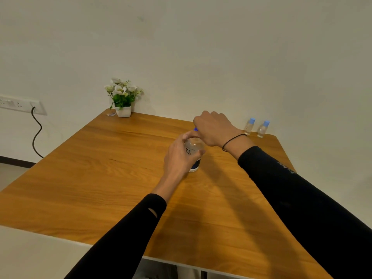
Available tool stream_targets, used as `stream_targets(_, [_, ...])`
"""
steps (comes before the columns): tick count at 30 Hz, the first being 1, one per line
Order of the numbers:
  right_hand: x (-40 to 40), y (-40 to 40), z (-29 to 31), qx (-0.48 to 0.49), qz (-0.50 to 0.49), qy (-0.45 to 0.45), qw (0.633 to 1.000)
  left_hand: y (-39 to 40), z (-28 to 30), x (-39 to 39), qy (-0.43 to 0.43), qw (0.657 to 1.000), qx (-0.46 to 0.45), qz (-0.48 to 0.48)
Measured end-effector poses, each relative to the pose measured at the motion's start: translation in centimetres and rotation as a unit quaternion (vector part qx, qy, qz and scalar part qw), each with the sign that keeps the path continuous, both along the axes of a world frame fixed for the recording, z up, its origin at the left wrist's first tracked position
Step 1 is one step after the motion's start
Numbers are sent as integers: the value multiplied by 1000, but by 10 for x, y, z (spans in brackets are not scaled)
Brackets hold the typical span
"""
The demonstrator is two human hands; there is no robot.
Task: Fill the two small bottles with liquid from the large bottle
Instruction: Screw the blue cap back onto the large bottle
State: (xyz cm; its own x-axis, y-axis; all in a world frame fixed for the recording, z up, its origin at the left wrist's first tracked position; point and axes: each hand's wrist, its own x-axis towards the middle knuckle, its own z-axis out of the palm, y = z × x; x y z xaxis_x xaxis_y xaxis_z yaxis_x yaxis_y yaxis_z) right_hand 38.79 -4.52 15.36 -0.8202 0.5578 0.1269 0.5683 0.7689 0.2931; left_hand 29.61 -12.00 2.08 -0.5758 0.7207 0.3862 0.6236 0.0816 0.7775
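The large clear bottle point(193, 150) with a dark label stands upright near the middle of the wooden table point(104, 178). My left hand point(179, 158) wraps around its body. My right hand point(214, 128) closes over its top, where a bit of the blue cap point(195, 129) shows under the fingers. Two small clear bottles with light blue caps stand upright side by side at the far right edge by the wall: one point(249, 126) on the left, the other point(263, 129) on the right. Both are capped and apart from my hands.
A white pot of white flowers point(122, 97) stands at the table's far left corner, with a small clear scrap point(111, 114) beside it. A wall socket point(22, 105) with a black cable point(37, 131) is on the left wall. A white surface point(40, 256) adjoins the table's near-left edge.
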Motion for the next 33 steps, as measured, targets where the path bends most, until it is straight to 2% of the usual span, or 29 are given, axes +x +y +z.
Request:
stream_targets(5, [-3,-3,-1,-95,79,31,992,3,-4,-1,4,1000,-5,20])
stream_targets(11, [-7,-5,-3,4,7,21,1000,2,-4,-1,12,1000,-8,28])
stream_targets(16, [-10,-1,10,-128,48,8,991,4,-6,-3,20,999,-12,33])
stream_targets(22, [-7,-2,8,-50,3,11,999,3,-6,-2,23,999,-11,27])
stream_targets(27, [-5,1,13,-144,37,19,989,4,-7,-3,19,999,-12,29])
stream_targets(33, [-4,-4,5,-19,16,15,1000,0,-5,-1,25,999,-9,18])
